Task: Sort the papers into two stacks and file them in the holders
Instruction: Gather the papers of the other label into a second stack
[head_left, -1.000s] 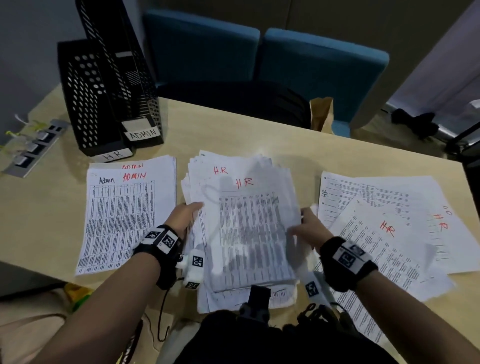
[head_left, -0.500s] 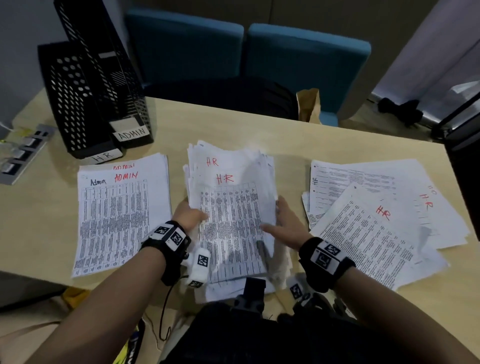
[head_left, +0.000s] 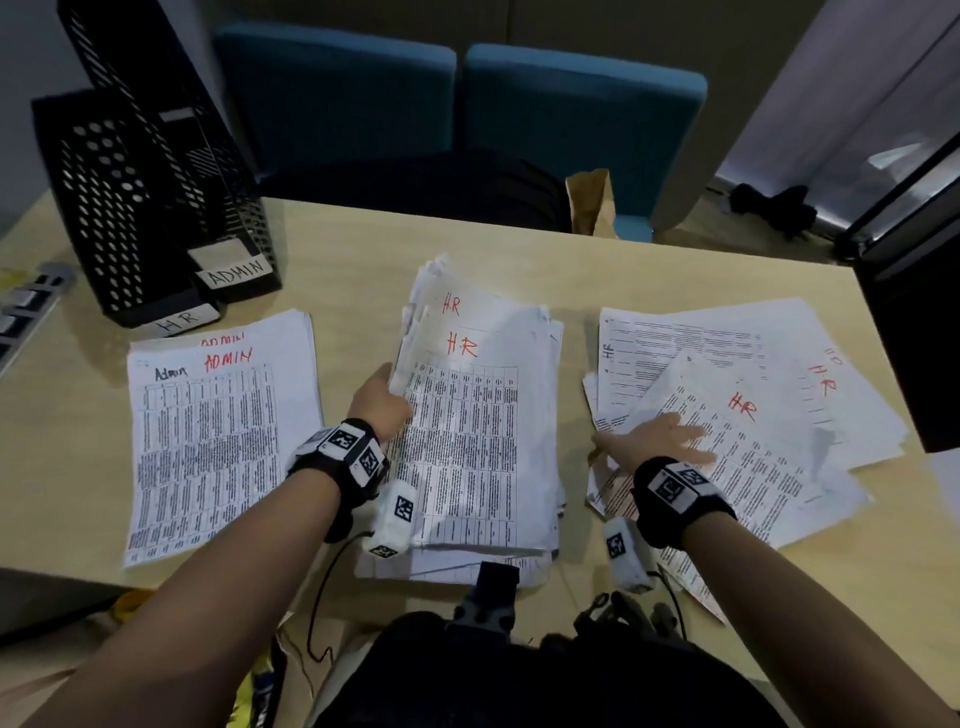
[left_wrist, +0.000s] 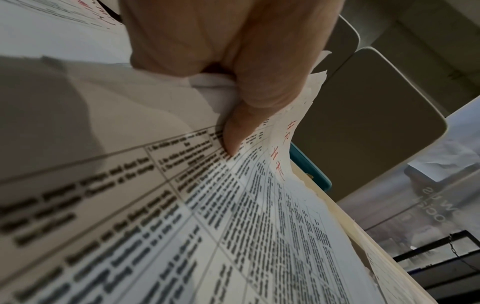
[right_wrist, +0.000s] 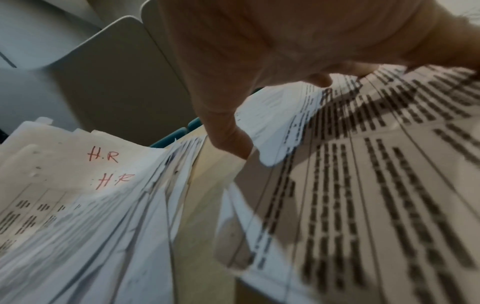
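Observation:
A thick HR stack (head_left: 483, 415) lies mid-table, with an ADMIN stack (head_left: 218, 431) to its left. Loose sheets marked HR (head_left: 753, 395) are fanned out on the right. My left hand (head_left: 382, 402) grips the HR stack's left edge; the left wrist view shows the thumb (left_wrist: 233, 127) on top of the sheets (left_wrist: 233, 226). My right hand (head_left: 660, 441) lies flat with spread fingers on the loose sheets (right_wrist: 376, 185), apart from the HR stack (right_wrist: 91, 205). Two black mesh holders stand at the back left, labelled HR (head_left: 104, 208) and ADMIN (head_left: 176, 156).
A power strip (head_left: 26, 312) sits at the table's left edge and a black box (head_left: 914, 338) at the right edge. Behind the table (head_left: 363, 249) are two blue chairs (head_left: 582, 114), a dark bag and a brown paper bag (head_left: 592, 202).
My right hand left the HR stack and moved right onto the loose sheets. My left hand slid further up the stack's left edge and holds it.

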